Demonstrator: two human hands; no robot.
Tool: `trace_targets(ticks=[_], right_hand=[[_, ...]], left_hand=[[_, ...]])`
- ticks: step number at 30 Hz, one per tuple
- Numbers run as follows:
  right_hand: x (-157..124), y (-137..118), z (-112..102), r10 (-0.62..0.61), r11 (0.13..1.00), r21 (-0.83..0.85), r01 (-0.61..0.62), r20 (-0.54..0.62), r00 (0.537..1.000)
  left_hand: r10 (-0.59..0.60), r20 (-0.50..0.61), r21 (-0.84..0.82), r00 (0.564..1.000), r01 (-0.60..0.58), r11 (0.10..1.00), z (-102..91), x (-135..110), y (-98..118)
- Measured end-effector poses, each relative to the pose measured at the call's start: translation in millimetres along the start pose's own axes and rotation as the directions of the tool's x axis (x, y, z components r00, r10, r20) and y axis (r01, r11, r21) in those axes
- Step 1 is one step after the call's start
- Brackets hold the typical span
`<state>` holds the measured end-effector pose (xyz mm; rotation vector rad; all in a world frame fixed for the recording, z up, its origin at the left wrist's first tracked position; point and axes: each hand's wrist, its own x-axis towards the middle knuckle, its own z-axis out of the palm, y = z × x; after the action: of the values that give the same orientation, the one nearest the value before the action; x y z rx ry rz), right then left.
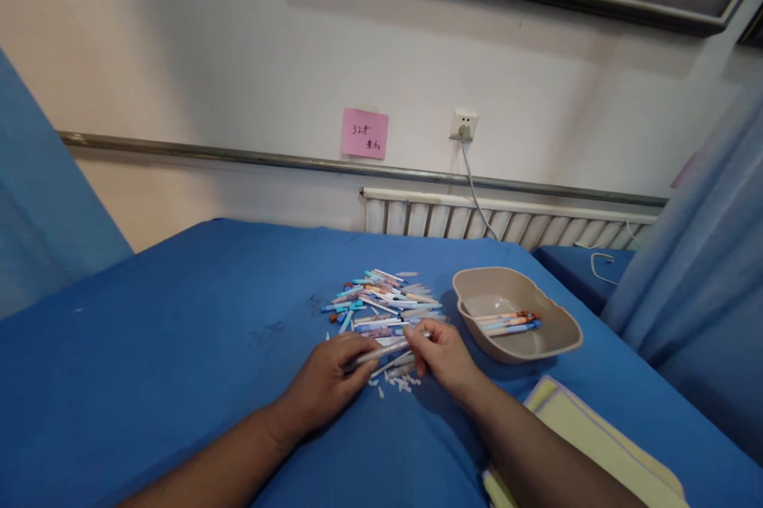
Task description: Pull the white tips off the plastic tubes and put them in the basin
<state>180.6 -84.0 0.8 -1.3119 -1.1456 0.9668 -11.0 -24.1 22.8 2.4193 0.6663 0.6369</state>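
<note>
Between my two hands is a pale pen barrel (390, 349), held roughly level. My left hand (327, 381) is closed around its left end. The fingers of my right hand (441, 353) pinch the other end, and they hide its tip. Just beyond my hands lies a loose heap of pens and pen parts (387, 301) in white, light blue, teal and brown. Several small white tips (405, 382) are scattered on the blue cloth below the held pen barrel.
A beige basin (489, 285) to the right holds several pens (506, 323). Nearer me lies a yellow cloth (596, 436), partly under my right forearm. The blue-covered table (149, 349) reaches toward a white radiator (441, 214). Blue curtains (697, 254) hang at both sides.
</note>
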Motion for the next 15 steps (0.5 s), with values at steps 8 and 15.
trace_targets(ticks=[8, 15], right_hand=[[-0.2, 1.2, 0.5, 0.003, 1.0, 0.03, -0.003, -0.007, 1.0], [1.8, -0.9, 1.5, 0.02, 0.999, 0.034, -0.02, -0.005, 1.0]], left_hand=[[-0.044, -0.065, -0.032, 0.997, 0.042, 0.999, 1.3, -2.4, -0.3], [0.005, -0.003, 0.032, 1.0, -0.005, 0.999, -4.2, 0.7, 8.3]])
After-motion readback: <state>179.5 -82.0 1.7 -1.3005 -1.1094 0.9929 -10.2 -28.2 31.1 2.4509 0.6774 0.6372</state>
